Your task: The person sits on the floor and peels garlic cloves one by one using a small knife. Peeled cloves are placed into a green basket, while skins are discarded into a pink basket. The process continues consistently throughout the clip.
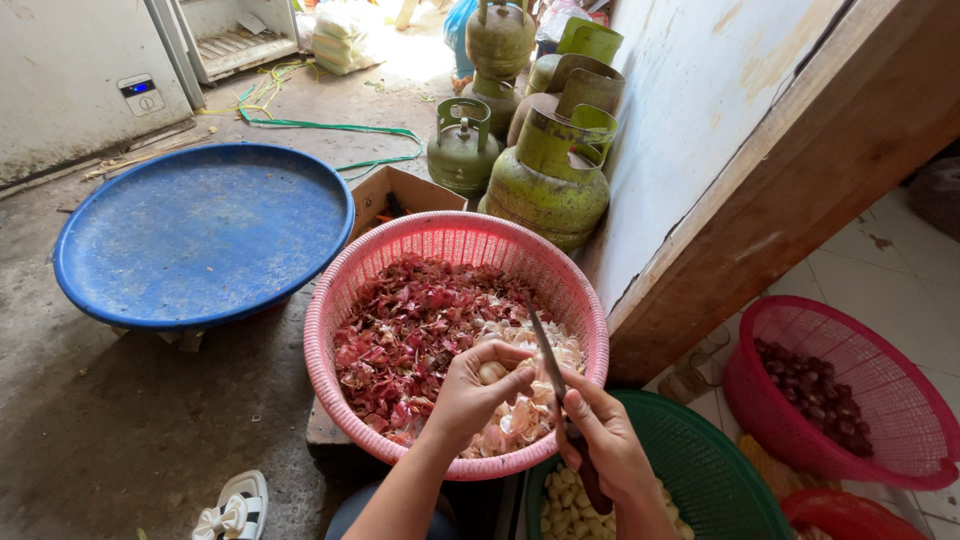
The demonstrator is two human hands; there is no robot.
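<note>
While left hand (470, 392) pinches garlic clove (491, 372), right hand (600, 440) grips knife (546, 352) (likely peeling) over pink basket (330, 300) rim.

In the lower middle of the frame, the left hand (475, 385) pinches a pale garlic clove (492, 372), and the right hand (607, 440) holds a knife (548, 358) with its blade pointing up beside the clove. Both hands are over a pink basket (340, 290) full of red and white peels (410, 330). At the bottom is a green basket (700, 450) with peeled cloves (565, 510). At the upper left lies a blue tray (200, 230).
</note>
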